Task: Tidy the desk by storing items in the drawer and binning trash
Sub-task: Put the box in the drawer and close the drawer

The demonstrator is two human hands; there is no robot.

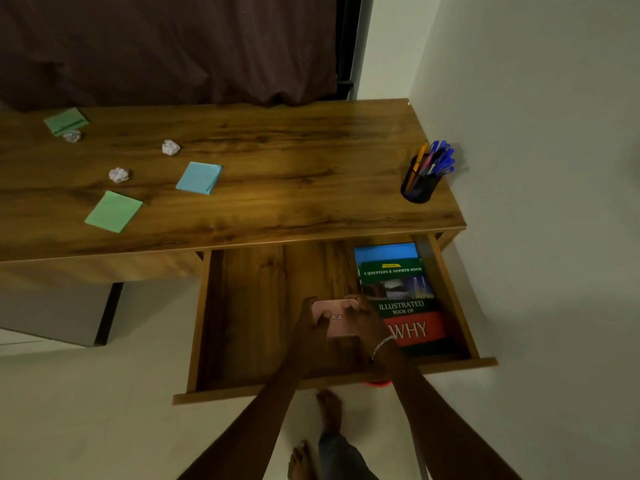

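The wooden drawer is pulled out below the desk. Inside it on the right lie a green book on top of a blue one. Both my hands are down in the drawer holding a small pink box just left of the books: my left hand grips its left side, my right hand its right side. On the desk lie three crumpled paper balls, a blue sticky pad and two green pads.
A black pen holder full of pens stands at the desk's right end, close to the white wall. A dark curtain hangs behind the desk. My bare feet are on the floor below the drawer front. Something red shows under the drawer.
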